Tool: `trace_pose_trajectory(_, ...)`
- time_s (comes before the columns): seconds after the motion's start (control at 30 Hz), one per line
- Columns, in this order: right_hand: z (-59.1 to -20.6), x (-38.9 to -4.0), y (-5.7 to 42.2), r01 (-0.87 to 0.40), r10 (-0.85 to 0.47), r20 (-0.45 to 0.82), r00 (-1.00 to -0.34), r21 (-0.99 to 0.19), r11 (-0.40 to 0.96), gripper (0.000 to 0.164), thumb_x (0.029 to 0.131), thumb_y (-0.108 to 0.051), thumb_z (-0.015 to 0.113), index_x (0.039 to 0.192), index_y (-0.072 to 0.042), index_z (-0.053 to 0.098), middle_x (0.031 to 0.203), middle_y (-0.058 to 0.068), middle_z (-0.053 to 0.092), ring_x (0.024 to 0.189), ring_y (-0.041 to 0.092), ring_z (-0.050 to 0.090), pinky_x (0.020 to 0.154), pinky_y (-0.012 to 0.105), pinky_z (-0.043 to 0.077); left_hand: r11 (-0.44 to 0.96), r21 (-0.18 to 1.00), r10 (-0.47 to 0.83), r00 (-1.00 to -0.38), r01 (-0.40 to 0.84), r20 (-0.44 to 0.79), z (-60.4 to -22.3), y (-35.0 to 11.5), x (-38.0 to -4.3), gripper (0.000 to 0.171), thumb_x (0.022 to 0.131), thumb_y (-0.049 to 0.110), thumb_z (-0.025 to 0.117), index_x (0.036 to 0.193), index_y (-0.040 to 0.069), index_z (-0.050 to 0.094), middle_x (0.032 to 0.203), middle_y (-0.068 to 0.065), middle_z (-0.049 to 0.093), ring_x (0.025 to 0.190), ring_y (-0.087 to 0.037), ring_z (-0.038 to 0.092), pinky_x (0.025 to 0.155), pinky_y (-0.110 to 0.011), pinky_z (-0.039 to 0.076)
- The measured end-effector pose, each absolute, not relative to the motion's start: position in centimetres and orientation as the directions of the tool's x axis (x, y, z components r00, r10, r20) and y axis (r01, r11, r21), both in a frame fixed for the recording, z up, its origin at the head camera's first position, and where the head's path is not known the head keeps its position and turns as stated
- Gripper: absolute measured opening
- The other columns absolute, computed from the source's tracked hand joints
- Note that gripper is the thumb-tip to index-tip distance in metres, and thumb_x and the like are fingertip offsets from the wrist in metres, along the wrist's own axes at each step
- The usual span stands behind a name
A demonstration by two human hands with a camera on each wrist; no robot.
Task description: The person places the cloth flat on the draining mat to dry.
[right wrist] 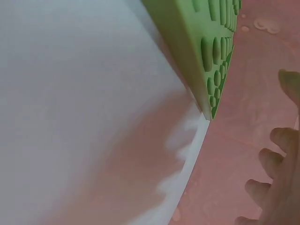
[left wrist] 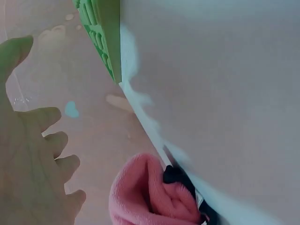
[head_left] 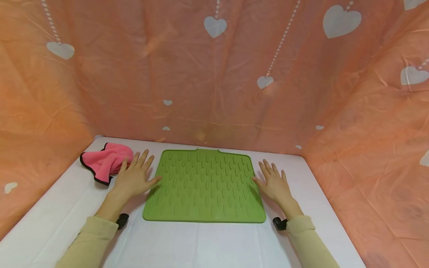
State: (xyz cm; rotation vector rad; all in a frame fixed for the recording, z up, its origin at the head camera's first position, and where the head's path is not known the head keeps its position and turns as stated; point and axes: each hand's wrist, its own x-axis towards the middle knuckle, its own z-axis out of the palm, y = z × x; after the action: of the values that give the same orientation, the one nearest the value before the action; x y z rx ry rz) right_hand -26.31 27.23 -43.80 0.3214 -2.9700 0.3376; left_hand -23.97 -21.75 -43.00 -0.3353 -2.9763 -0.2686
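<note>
The green ridged drying mat (head_left: 205, 188) lies flat on the white surface (head_left: 196, 243), between the two hands, its tabbed edge at the far side and its plain edge toward the person. The left hand (head_left: 132, 179) is spread wide with straight fingers and holds nothing; in the head view its thumb crosses the mat's left edge, but the left wrist view shows a gap between the hand and the things below it. The right hand (head_left: 275, 186) is also held flat with the fingers apart and empty, its thumb tip at the mat's right edge, and the shadow in the right wrist view suggests it hovers. Just beyond the left fingers sits a crumpled pink plush cloth (head_left: 113, 159) with black trim. The hands look well matched for working the mat from both sides, so both should come down level and at the same rate. The mat is probably flexible, so gripping it midway along each side, thumbs on top and fingers beneath the rim, would keep it from sagging or twisting. The left side needs more care: the outer fingers should stay clear of the cloth so it is not dragged along.
</note>
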Motion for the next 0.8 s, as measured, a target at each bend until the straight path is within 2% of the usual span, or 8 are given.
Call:
trace_pose_trajectory(0.13,-43.8,-25.9,27.5,-0.255,-0.213,0.199,-0.957,-0.222,0.941,0.076,0.105,-0.051,0.054,0.163,-0.007,0.031,0.17,0.016,0.025,0.154,0.047,0.021,0.12,0.072,0.011,0.956,0.154,0.22,-0.957,0.251,0.191,-42.6,-22.3,-23.7,0.09,0.098,0.057,0.059,0.161,0.0,0.031,0.169,-0.024,0.018,0.155,-0.049,0.014,0.119,-0.073,0.007)
trace_pose_trajectory(0.33,-44.0,-24.9,28.0,-0.319,-0.27,0.238,-0.933,-0.196,0.927,0.074,0.105,-0.046,0.057,0.162,-0.005,0.034,0.167,0.019,0.03,0.152,0.048,0.027,0.118,0.072,0.018,0.956,0.121,0.235,-0.943,0.268,0.235,-42.3,-24.3,-24.0,0.086,0.099,0.055,0.058,0.159,-0.002,0.035,0.168,-0.026,0.022,0.151,-0.052,0.022,0.117,-0.075,0.011)
trace_pose_trajectory(0.6,-44.9,-22.9,28.1,-0.394,-0.362,0.18,-0.915,-0.198,0.897,0.073,0.103,-0.043,0.062,0.159,-0.003,0.04,0.166,0.017,0.034,0.149,0.047,0.033,0.117,0.072,0.023,0.954,0.154,0.229,-0.958,0.256,0.172,-41.8,-28.0,-25.0,0.085,0.101,0.051,0.06,0.158,-0.006,0.034,0.166,-0.03,0.02,0.15,-0.056,0.021,0.116,-0.076,0.011)
trace_pose_trajectory(0.8,-45.6,-21.8,28.1,-0.432,-0.413,0.129,-0.901,-0.206,0.878,0.073,0.101,-0.044,0.064,0.158,-0.003,0.042,0.165,0.016,0.036,0.149,0.046,0.035,0.117,0.071,0.025,0.948,0.128,0.273,-0.951,0.292,0.146,-41.9,-30.7,-26.6,0.081,0.101,0.047,0.062,0.156,-0.007,0.036,0.165,-0.032,0.02,0.15,-0.056,0.02,0.114,-0.078,0.011)
